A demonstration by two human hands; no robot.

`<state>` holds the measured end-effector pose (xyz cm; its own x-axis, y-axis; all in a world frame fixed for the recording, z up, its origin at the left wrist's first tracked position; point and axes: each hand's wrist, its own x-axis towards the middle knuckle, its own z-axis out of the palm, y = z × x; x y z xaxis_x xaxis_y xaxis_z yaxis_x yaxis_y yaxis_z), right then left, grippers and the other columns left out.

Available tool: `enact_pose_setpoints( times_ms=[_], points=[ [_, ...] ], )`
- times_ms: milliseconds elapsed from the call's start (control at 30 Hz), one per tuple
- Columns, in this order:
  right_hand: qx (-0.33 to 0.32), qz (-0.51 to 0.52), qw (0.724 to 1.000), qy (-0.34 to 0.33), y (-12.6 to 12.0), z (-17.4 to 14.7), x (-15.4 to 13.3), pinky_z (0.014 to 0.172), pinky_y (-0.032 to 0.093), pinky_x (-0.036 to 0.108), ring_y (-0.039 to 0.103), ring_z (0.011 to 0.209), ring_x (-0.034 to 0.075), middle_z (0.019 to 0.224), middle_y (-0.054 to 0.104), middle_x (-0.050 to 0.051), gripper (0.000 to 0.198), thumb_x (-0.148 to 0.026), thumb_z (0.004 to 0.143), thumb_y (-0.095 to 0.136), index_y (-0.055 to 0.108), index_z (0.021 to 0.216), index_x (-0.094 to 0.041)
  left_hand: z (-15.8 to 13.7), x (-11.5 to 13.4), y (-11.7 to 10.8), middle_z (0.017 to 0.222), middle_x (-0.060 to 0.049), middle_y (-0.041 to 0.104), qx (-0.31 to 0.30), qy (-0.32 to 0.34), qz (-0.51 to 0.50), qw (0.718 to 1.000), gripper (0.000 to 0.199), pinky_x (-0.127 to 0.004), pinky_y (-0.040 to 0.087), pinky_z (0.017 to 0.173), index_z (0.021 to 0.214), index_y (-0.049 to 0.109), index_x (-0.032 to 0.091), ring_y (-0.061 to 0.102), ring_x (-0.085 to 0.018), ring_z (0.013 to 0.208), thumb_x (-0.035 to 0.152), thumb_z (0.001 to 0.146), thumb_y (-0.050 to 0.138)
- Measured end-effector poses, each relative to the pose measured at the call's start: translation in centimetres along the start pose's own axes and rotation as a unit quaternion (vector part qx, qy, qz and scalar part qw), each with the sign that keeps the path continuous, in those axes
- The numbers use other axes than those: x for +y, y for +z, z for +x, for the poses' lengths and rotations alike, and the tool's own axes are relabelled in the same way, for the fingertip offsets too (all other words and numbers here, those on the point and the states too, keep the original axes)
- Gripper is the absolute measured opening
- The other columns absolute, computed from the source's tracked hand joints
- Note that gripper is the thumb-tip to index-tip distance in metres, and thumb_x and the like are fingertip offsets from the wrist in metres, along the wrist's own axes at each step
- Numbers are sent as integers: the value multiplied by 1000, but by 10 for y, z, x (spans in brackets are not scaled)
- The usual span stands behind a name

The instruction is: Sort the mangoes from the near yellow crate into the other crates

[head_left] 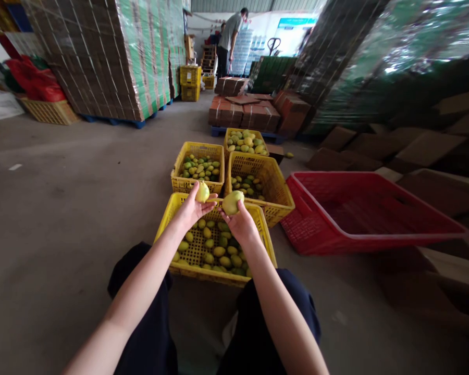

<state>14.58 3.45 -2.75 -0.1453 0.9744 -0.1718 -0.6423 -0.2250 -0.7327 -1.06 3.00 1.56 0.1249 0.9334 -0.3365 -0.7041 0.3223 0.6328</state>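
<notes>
My left hand (194, 211) holds a small yellow mango (203, 192) between thumb and fingers, some of its fingers stretched out. Beside it, my right hand (240, 221) is closed on a larger green-yellow mango (232, 203), thumb on its right side. Both hands are raised over the nearest yellow crate (214, 277), which stands between my knees. Several green and yellow mangoes (219, 251) lie on its slotted floor. Part of the crate's far side is hidden behind my hands.
Three more yellow crates with mangoes stand beyond: one left (175, 183), one right (279, 208), one behind (227, 133). A red crate (316, 234) is at the right. Flattened cardboard (426, 151), wrapped pallets (148, 62) and a standing person (229, 41) are farther off.
</notes>
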Motion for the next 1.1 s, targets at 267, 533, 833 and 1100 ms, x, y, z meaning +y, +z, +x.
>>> enact_pose_setpoints(
  times_ms=[267,533,833,1100],
  points=[
    [-60,6,998,12,0,-4,-6,64,59,29,67,71,17,82,74,5,18,-38,80,64,68,87,-21,7,-5,-2,62,-3,64,-27,42,42,998,41,-16,35,41,75,65,12,47,-5,43,48,92,56],
    [-23,-192,949,-248,3,-15,1,83,51,27,62,89,15,96,70,-3,41,-28,62,86,68,100,-27,3,-17,-8,105,-7,71,-2,380,316,869,49,-32,48,93,97,69,19,62,-19,108,61,93,44],
    [46,0,998,-49,2,-8,-2,47,49,22,59,55,13,68,67,-1,20,-37,74,70,62,81,-20,17,-20,-13,71,0,61,-81,55,254,962,44,-18,31,39,96,62,15,45,-5,42,57,88,54],
    [139,149,978,39,-45,-10,-35,48,54,21,66,59,15,72,71,5,16,-29,86,56,63,93,-16,-24,-93,-29,53,2,54,-214,-259,586,737,19,-20,34,35,66,60,20,46,-10,37,29,74,75]
  ],
)
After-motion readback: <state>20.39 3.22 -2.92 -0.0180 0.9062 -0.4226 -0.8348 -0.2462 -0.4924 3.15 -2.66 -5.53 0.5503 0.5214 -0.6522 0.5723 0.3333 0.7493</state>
